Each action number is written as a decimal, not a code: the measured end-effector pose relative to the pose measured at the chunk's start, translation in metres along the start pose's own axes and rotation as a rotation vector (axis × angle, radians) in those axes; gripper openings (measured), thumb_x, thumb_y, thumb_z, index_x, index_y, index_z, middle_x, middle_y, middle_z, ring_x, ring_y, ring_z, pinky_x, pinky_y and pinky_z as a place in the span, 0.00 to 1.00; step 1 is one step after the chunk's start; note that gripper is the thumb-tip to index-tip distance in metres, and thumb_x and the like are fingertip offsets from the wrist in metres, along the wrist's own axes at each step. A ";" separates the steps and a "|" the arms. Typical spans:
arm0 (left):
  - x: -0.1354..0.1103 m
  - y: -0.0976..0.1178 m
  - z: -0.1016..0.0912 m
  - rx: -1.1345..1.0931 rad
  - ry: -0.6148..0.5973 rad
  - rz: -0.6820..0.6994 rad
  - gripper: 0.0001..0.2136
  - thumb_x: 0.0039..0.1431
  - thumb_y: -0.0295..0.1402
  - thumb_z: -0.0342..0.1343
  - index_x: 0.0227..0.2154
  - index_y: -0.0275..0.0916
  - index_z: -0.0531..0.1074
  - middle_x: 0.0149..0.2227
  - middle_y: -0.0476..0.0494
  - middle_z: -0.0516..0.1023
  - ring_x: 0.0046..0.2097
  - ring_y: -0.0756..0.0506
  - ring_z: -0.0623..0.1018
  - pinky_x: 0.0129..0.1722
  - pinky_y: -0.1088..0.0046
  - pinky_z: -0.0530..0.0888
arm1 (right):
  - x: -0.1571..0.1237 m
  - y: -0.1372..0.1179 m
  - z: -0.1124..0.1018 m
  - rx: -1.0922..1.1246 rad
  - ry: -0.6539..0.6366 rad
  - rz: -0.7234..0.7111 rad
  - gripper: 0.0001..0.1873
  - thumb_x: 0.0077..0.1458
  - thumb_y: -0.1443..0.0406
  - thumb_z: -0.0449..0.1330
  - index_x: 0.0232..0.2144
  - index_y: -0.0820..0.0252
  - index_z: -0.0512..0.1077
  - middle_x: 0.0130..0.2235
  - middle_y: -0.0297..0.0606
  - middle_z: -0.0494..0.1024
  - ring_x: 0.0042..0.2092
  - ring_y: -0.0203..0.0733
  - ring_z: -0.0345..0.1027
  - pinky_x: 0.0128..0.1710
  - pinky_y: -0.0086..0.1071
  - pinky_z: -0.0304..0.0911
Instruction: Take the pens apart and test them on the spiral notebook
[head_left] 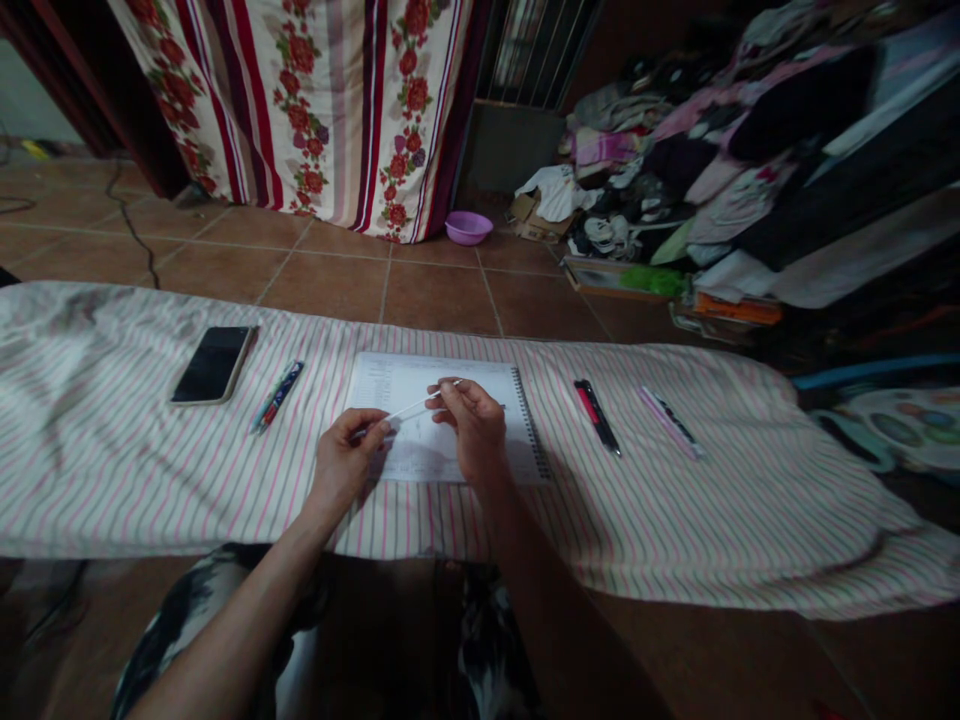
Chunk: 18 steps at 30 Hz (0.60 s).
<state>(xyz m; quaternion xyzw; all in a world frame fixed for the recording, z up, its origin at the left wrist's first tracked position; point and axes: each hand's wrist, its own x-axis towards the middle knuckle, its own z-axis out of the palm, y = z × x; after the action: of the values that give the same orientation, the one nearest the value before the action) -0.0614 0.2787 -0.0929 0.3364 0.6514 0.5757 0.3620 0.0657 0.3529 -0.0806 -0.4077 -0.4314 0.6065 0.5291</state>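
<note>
A thin white stick (411,407), perhaps a pen refill, stretches slantwise between my two hands above a spiral notebook (420,462). My left hand (346,452) is closed, pinching its lower left end between thumb and fingers. At the upper right end, the thumb and fingertips of my right hand (476,425) are closed on it too. Open and written on, the notebook lies under both hands, with its wire spiral along the right side. My right hand covers part of the page.
Left of the notebook lie pens (277,398) and a dark-screened phone (214,365). On its right are a red and black pen (596,418) and pink and dark pens (670,424). A striped cloth (712,520) covers the low surface. Beyond are a purple basin (469,228) and piled clothes (675,160).
</note>
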 end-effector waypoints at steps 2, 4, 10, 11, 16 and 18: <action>0.000 0.000 0.000 -0.010 -0.004 0.000 0.13 0.41 0.40 0.62 0.28 0.36 0.73 0.27 0.47 0.76 0.25 0.50 0.74 0.27 0.74 0.73 | 0.000 0.000 0.000 -0.012 0.000 -0.013 0.10 0.44 0.59 0.62 0.25 0.60 0.70 0.29 0.35 0.77 0.27 0.34 0.71 0.22 0.24 0.64; 0.000 0.001 0.000 -0.009 -0.003 0.002 0.13 0.41 0.40 0.62 0.28 0.36 0.73 0.26 0.47 0.76 0.26 0.50 0.74 0.28 0.74 0.73 | 0.000 0.000 -0.001 -0.025 -0.003 -0.025 0.10 0.44 0.59 0.62 0.25 0.61 0.70 0.29 0.35 0.77 0.27 0.34 0.71 0.22 0.24 0.63; 0.001 -0.002 -0.001 0.025 0.004 0.029 0.12 0.42 0.39 0.61 0.28 0.37 0.73 0.27 0.48 0.76 0.27 0.50 0.74 0.28 0.74 0.72 | -0.001 -0.002 -0.001 -0.077 -0.032 -0.065 0.09 0.45 0.60 0.61 0.27 0.60 0.72 0.29 0.35 0.78 0.27 0.34 0.71 0.22 0.25 0.64; 0.001 -0.004 -0.001 0.035 0.004 0.035 0.12 0.43 0.39 0.61 0.28 0.37 0.73 0.27 0.48 0.76 0.27 0.50 0.75 0.28 0.74 0.72 | -0.001 -0.002 -0.002 -0.077 -0.042 -0.064 0.09 0.45 0.60 0.61 0.28 0.60 0.72 0.29 0.35 0.78 0.27 0.34 0.71 0.22 0.25 0.64; 0.002 -0.006 -0.001 0.040 0.005 0.052 0.11 0.44 0.39 0.60 0.29 0.37 0.73 0.28 0.48 0.76 0.27 0.50 0.74 0.29 0.75 0.72 | -0.002 -0.003 -0.001 -0.048 -0.050 -0.047 0.09 0.46 0.60 0.60 0.28 0.60 0.72 0.30 0.35 0.77 0.28 0.34 0.71 0.22 0.24 0.63; 0.001 -0.004 -0.001 0.021 0.001 0.036 0.11 0.44 0.39 0.61 0.29 0.37 0.73 0.28 0.48 0.76 0.26 0.51 0.74 0.29 0.75 0.72 | -0.002 -0.003 -0.001 -0.041 -0.055 -0.040 0.09 0.46 0.60 0.60 0.28 0.60 0.72 0.31 0.35 0.78 0.28 0.34 0.71 0.22 0.25 0.63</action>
<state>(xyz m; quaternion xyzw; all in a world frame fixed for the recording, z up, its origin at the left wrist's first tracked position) -0.0629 0.2788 -0.0972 0.3516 0.6516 0.5752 0.3477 0.0677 0.3510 -0.0781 -0.3928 -0.4661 0.5979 0.5206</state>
